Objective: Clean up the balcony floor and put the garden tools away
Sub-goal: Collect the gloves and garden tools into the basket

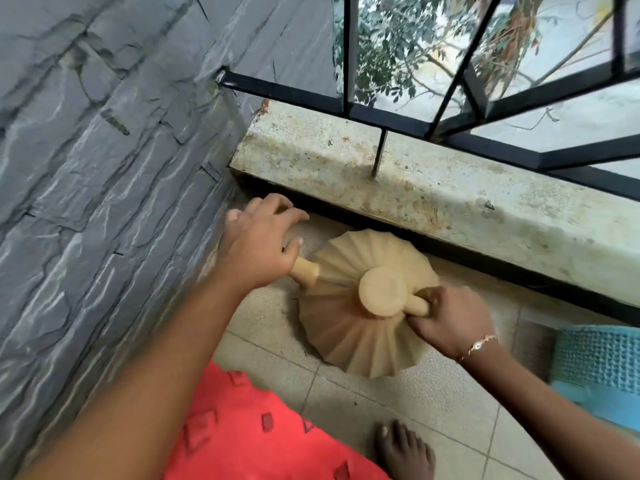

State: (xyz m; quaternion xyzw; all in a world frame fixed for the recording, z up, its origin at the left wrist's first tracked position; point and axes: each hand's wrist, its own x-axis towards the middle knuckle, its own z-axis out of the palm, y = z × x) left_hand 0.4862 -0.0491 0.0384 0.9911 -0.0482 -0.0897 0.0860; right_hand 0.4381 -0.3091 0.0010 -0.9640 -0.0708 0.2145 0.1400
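Red patterned garment (pixel 242 427) & bare foot (pixel 405 452) sit nearest. Tan fluted vessel (pixel 363 341) is low over the tiled floor (pixel 433 410), just beside the concrete ledge (pixel 415 188), near the slate wall (pixel 104 168). Round capped neck points up at cam. Two stub handles stick out L & R, axis approx parallel w/ ledge. Matte pleats fan out from neck. Right hand (pixel 450 320) is curled round the R stub. Left hand (pixel 256 244) covers the L stub's end, fingers loosely spread; can't tell if it grips.
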